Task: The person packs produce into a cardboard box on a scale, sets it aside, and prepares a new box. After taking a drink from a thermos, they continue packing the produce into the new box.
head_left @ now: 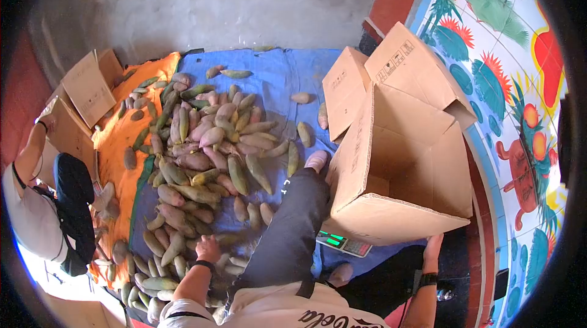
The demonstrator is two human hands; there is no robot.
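Note:
My left hand (208,248) reaches down over the near part of a heap of long green and pinkish-purple fruits (211,138), fingers apart, with none clearly in its grasp. To my right, a large cardboard box (416,163) stands with its flaps spread and its inside facing me. At the box's lower right edge is my right hand (433,248), gripping there, its fingers partly hidden by the cardboard. Under the box's near side shows a scale (348,245) with a lit green display.
Blue sheeting (287,83) and orange sheeting (116,150) cover the floor. At the left, another person (46,205) sits beside an open cardboard box (88,92). A painted tile wall (520,163) bounds the right side. A loose fruit (340,274) lies between my legs.

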